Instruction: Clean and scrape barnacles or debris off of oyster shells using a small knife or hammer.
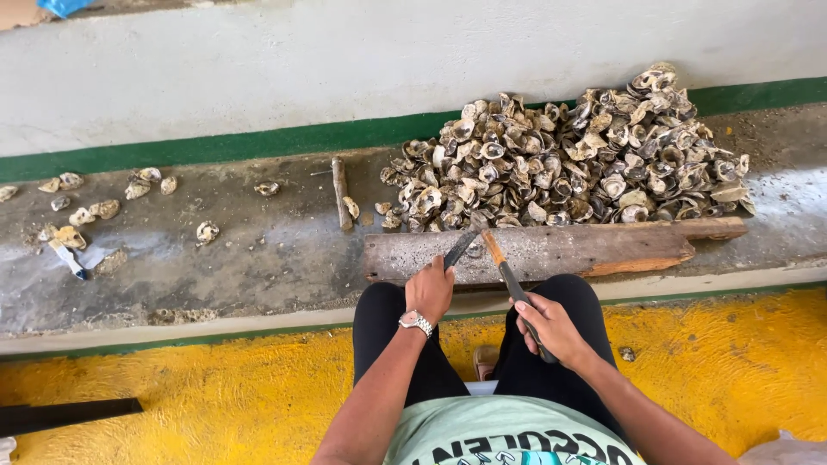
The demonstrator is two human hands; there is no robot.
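Concrete ledge (258, 250): one plank (551, 250), two tools.

before me: pale plastered wall (345, 60), matte, daylit; green painted band (215, 146) along its foot. below it, grey concrete ledge (258, 250), stained and damp-looking. under my seat, yellow painted floor (215, 387), rough-textured. dark plank (69, 415) lying at far left.

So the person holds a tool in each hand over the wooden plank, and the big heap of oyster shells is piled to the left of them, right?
Not quite. The head view shows the heap of oyster shells piled to the right, behind the wooden plank. The rest holds: left hand and right hand each hold a tool.
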